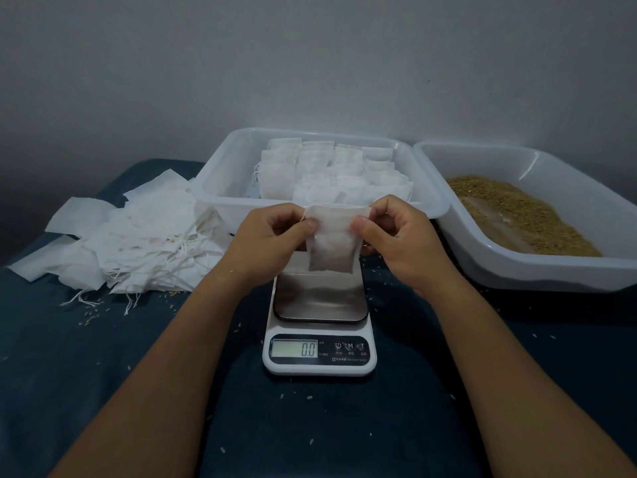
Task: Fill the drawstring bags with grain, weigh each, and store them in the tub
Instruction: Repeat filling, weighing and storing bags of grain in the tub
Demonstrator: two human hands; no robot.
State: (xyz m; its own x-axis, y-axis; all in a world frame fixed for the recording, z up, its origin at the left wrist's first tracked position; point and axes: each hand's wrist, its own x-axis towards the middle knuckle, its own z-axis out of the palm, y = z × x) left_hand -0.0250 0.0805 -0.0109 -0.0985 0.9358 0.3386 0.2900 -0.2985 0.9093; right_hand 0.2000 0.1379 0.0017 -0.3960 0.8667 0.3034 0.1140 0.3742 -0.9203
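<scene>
Scale (320,353) nearest, below both hands, reads 0.0, platform bare. Left hand (265,241) and right hand (396,236) each pinch a top corner of one bag (332,243) just above the platform; grain looks to sit in its lower part. Step: weighing. Next: release it onto the platform. Beyond the hands, tub (213,191) with stored bags.

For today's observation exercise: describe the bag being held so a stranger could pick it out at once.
Find the kitchen scale at table centre. Just above its steel platform, both hands pinch one white drawstring bag by its top corners. Unlike the flat pile to the left, it hangs upright, darkened by grain inside.
</scene>
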